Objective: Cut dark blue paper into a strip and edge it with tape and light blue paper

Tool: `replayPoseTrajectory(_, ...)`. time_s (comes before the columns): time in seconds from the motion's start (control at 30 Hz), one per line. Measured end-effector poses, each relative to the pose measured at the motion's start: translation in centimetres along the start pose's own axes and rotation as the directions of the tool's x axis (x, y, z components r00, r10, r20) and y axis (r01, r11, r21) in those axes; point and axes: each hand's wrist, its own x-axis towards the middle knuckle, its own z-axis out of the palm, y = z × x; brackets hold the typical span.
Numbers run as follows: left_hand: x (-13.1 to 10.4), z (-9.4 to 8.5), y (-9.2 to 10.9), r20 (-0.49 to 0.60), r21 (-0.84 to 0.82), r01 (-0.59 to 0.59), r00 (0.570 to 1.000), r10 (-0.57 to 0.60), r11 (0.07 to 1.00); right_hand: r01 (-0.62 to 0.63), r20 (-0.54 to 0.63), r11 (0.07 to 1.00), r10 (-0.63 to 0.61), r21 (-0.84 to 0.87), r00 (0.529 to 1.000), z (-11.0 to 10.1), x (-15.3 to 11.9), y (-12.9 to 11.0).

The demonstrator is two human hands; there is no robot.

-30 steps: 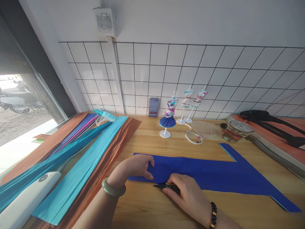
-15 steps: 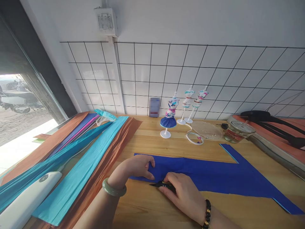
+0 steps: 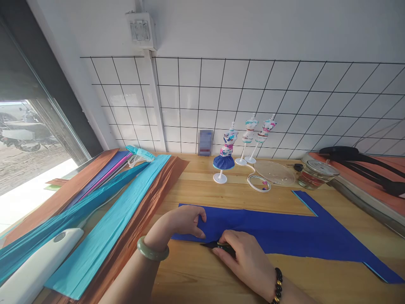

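Observation:
A long dark blue sheet (image 3: 284,232) lies across the wooden table, with a slanting strip at its right end. My left hand (image 3: 186,221), a green bangle on its wrist, rests on the sheet's left end with thumb and fingers curved apart. Small black scissors (image 3: 218,245) are in my right hand (image 3: 245,257), their dark tip pointing left beside the sheet's near edge, close to my left thumb. A bead bracelet is round my right wrist. My fingers partly hide the handles.
Turquoise paper (image 3: 107,228) and brown paper (image 3: 139,215) lie at left, near a white device (image 3: 41,266). Behind the sheet stand a mannequin in a blue skirt (image 3: 223,162), two more mannequins and a glass jar (image 3: 316,173). A black-handled object (image 3: 363,162) is at right.

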Motion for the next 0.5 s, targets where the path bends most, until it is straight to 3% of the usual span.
replayPoseTrajectory(0.5,-0.26,-0.19,0.31,-0.004,0.002,0.012,1.000,-0.012,1.000,0.010,-0.007,1.000,-0.011,-0.010,1.000,0.37,0.74,-0.90)
